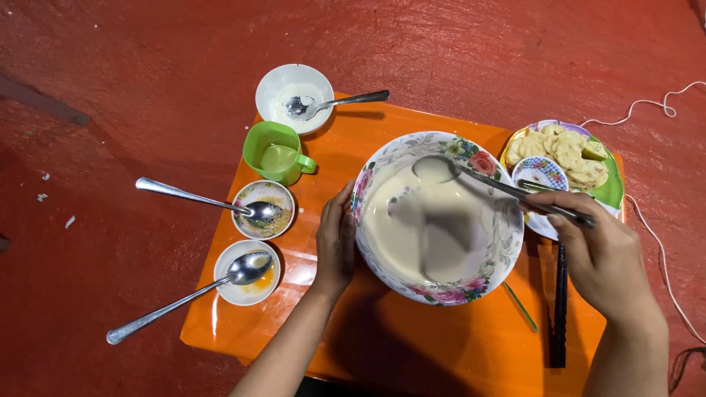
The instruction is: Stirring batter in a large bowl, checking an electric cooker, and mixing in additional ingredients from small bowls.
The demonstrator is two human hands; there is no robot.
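Observation:
A large floral bowl (pixel 382 162) of pale creamy batter sits in the middle of a small orange table (pixel 382 338). My left hand (pixel 335 242) rests flat against the bowl's left rim, holding nothing. My right hand (pixel 599 250) grips the handle of a metal spoon (pixel 471 176) whose bowl dips into the batter at the far side.
Left of the bowl stand a green cup (pixel 276 152) and three small bowls with spoons: a white one (pixel 294 95), a patterned one (pixel 263 209) and one with orange residue (pixel 246 273). A plate of crackers (pixel 570 154) lies at right. Black chopsticks (pixel 560 309) lie by my right wrist.

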